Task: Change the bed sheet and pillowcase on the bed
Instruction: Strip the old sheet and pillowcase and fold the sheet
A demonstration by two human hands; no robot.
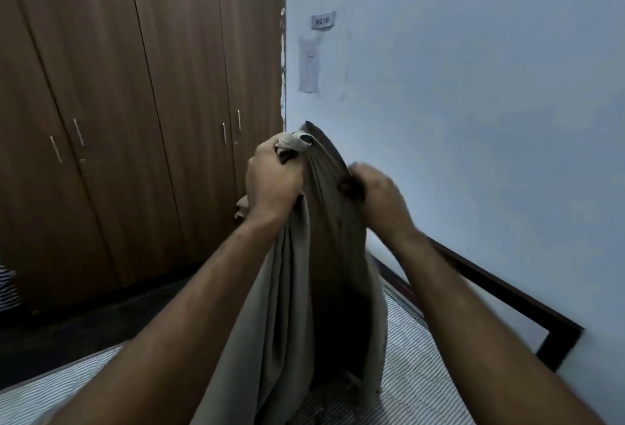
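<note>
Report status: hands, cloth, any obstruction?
Left hand grips bunched top of beige fabric cover. Right hand, blurred, at its upper edge. Cover hangs over striped mattress. Nothing in the way.

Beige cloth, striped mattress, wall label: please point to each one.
beige cloth (287,289), head view, hanging fold under the left hand.
striped mattress (422,374), head view, bare surface at right.
wall label (323,21), head view, its centre.

Both bare forearms reaching forward and upward from the bottom of the view, converging at mid-frame. Left hand (272,181) raised highest, back of hand toward the camera, fingers (284,150) curled tight around a bunched wad of cloth (297,142). Right hand (375,191) slightly lower and just beside, motion-blurred, fingers bent down onto the cloth's far edge.
</note>
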